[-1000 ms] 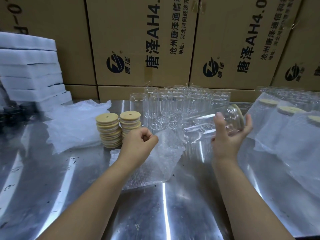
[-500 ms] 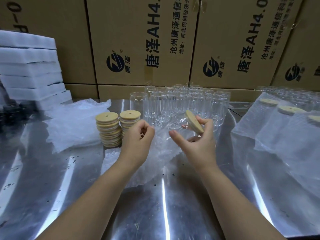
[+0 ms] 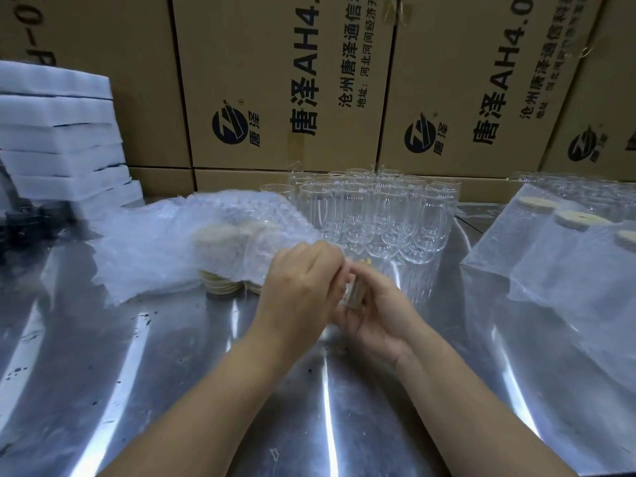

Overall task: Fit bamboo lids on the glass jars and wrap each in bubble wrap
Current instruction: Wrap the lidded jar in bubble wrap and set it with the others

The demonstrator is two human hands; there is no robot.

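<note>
I log right fingers (image 3: 375, 284) curled round one glass jar (image 3: 354, 294), lid seemingly on, left fingers (image 3: 327, 259) touching them and pinching the bubble wrap (image 3: 213, 235) edge, wrap not yet round it; beyond the fingers many bare jars (image 3: 378, 215) wait, lid stacks (image 3: 223, 287) left, wrapped jars (image 3: 568, 235) right.

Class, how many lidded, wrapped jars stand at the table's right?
3 wrapped jars in a diagonal row: far, middle, near the frame edge; others may be hidden.

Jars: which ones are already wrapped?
The lidded jars at the far right, under bubble wrap; the back group of jars stands bare and open.
</note>
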